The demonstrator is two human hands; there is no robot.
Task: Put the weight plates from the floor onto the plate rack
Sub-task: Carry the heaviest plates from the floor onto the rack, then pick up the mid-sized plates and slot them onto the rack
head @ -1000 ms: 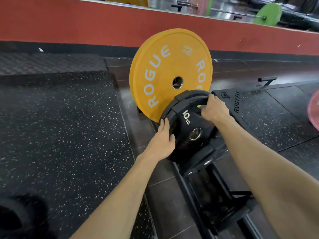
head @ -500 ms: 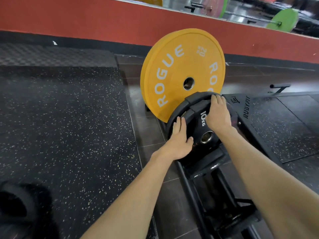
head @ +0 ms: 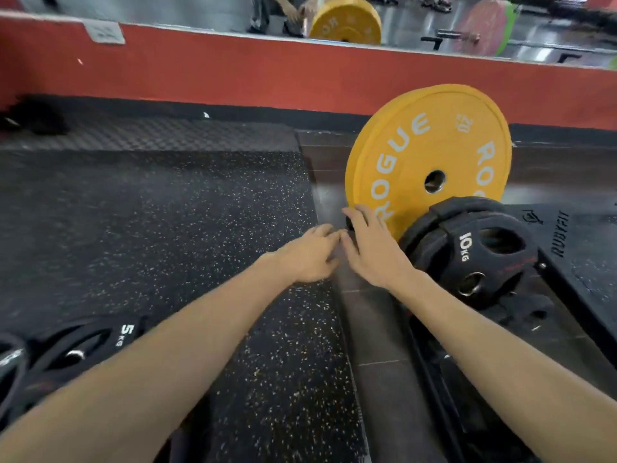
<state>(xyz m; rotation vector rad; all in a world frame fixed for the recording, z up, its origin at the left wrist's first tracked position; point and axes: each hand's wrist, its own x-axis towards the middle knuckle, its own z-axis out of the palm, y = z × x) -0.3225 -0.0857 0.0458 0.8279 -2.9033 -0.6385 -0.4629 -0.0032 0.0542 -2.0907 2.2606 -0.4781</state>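
A black 10 kg plate (head: 474,259) stands upright in the low black plate rack (head: 521,315), leaning against a second black plate and a big yellow ROGUE plate (head: 410,152) behind it. My right hand (head: 374,248) hovers just left of the black plates with fingers spread, holding nothing. Beside it, my left hand (head: 314,253) is loosely curled and empty, over the floor. A black 5 kg plate (head: 83,349) lies flat on the speckled mat at the lower left, with another black plate (head: 8,365) at the left edge.
A red wall strip (head: 233,78) with a mirror above runs along the back. A raised black platform (head: 581,248) sits right of the rack. Dark tiles (head: 374,345) run between the speckled mat (head: 167,212) and the rack. A dark object (head: 36,118) lies far left.
Both hands have come off the 10 kg plate, which stays in the rack, and moved left of it. The view has swung left, bringing the 5 kg plate on the floor into sight.
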